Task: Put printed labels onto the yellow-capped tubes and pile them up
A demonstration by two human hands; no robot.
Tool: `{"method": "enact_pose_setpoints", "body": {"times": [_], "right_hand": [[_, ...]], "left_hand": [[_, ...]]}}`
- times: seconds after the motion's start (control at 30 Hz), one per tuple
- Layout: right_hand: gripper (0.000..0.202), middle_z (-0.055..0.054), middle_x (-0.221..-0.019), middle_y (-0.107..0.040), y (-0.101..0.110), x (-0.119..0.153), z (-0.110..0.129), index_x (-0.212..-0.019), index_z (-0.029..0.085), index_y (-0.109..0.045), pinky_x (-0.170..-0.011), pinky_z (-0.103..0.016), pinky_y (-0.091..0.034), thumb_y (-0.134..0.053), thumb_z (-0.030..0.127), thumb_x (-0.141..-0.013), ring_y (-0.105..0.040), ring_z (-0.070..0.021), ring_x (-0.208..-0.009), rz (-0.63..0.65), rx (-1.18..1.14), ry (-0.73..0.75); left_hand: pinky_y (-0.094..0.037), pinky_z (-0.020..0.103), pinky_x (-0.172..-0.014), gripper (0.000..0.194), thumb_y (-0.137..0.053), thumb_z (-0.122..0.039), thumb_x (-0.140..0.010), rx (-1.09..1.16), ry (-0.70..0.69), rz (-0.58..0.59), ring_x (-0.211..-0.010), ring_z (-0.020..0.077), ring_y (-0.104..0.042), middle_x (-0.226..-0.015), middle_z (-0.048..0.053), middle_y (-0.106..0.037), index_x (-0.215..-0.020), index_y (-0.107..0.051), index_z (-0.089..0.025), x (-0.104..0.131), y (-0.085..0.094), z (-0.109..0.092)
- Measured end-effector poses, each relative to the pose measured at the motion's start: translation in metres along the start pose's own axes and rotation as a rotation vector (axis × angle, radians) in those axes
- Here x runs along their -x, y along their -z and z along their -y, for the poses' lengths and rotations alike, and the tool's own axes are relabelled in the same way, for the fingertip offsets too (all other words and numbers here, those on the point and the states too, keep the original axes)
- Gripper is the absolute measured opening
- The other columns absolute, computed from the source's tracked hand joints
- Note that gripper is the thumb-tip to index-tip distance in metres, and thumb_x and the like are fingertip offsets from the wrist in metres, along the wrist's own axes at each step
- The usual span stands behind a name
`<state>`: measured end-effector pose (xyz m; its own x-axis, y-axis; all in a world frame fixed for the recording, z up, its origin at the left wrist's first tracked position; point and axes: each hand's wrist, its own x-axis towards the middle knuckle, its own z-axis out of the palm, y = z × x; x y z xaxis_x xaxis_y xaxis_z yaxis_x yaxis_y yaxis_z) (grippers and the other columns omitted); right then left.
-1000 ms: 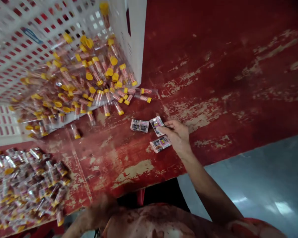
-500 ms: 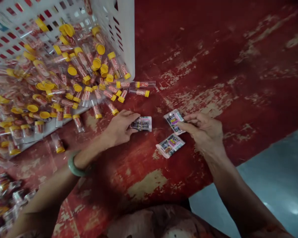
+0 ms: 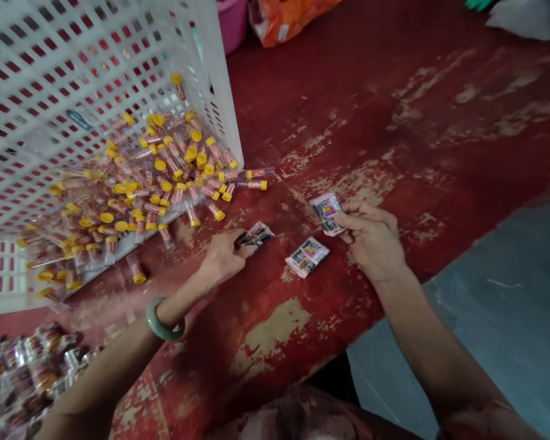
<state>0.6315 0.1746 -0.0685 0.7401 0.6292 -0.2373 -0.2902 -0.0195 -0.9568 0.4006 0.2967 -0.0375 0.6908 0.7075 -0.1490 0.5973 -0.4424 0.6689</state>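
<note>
My left hand (image 3: 224,253), with a green bangle (image 3: 165,319) on its wrist, is closed on a small dark printed packet (image 3: 260,234); the packet is tilted. Between thumb and fingers my right hand (image 3: 373,235) pinches the edge of a printed packet (image 3: 326,212) with a pink and yellow label. A similar packet (image 3: 308,256) lies flat on the red table between my hands, touched by neither. Clear tubes with yellow caps (image 3: 192,214) spill from the basket, up and left of my left hand.
A white slatted basket (image 3: 233,122) stands on its side at the left. Shiny wrapped packs (image 3: 41,373) are heaped at lower left. Far back are a pink tub (image 3: 233,24), an orange bag (image 3: 286,21) and a whitish bag (image 3: 531,18). The worn red table (image 3: 275,305) ends at lower right.
The view has shifted, showing more of the basket and the table's far side. My left hand has turned its packet from lying flat to a tilt. My right hand still pinches its packet.
</note>
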Motion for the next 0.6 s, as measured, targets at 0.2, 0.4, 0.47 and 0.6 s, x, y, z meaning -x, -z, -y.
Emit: {"method": "enact_pose_setpoints", "body": {"times": [0.2, 0.4, 0.47, 0.6], "right_hand": [[0.022, 0.002, -0.056, -0.058, 0.015, 0.055, 0.009, -0.069, 0.016, -0.061, -0.034, -0.018, -0.026, -0.074, 0.024, -0.054, -0.052, -0.0088, -0.042, -0.038, -0.151, 0.064], [0.019, 0.001, -0.062, -0.060, 0.006, 0.157, -0.010, -0.080, 0.016, -0.059, -0.037, -0.019, -0.033, -0.068, 0.030, -0.070, -0.056, -0.0106, -0.046, 0.113, -0.064, 0.106], [0.014, 0.002, -0.063, -0.060, -0.002, 0.198, -0.025, -0.085, 0.018, -0.058, -0.037, -0.020, -0.037, -0.059, 0.032, -0.081, -0.053, -0.0096, -0.043, 0.219, 0.114, 0.212], [0.012, 0.001, -0.066, -0.063, -0.004, 0.237, -0.037, -0.083, 0.022, -0.063, -0.054, -0.027, -0.050, -0.057, 0.033, -0.085, -0.058, -0.0139, -0.056, 0.355, 0.380, 0.390]], "left_hand": [[-0.047, 0.040, -0.078, 0.033, -0.062, -0.025, -0.075, -0.262, -0.048, -0.175, -0.086, 0.0266, -0.061, -0.095, 0.016, -0.066, -0.104, -0.061, -0.009, 0.026, -0.015, -0.012], [-0.037, 0.046, -0.102, 0.047, -0.064, -0.038, -0.078, 0.357, -0.085, -0.298, -0.118, 0.0298, -0.052, -0.123, 0.016, -0.060, -0.119, -0.055, -0.016, 0.120, -0.027, -0.051], [-0.045, 0.042, -0.095, 0.036, -0.058, -0.039, -0.084, 0.863, 0.074, -0.105, -0.103, 0.0255, -0.061, -0.109, 0.013, -0.067, -0.112, -0.059, -0.016, 0.157, -0.045, -0.062], [-0.052, 0.041, -0.085, 0.020, -0.060, -0.030, -0.083, 1.517, 0.413, -0.066, -0.081, 0.0214, -0.068, -0.087, 0.009, -0.071, -0.092, -0.063, -0.013, 0.203, -0.071, -0.058]]}}
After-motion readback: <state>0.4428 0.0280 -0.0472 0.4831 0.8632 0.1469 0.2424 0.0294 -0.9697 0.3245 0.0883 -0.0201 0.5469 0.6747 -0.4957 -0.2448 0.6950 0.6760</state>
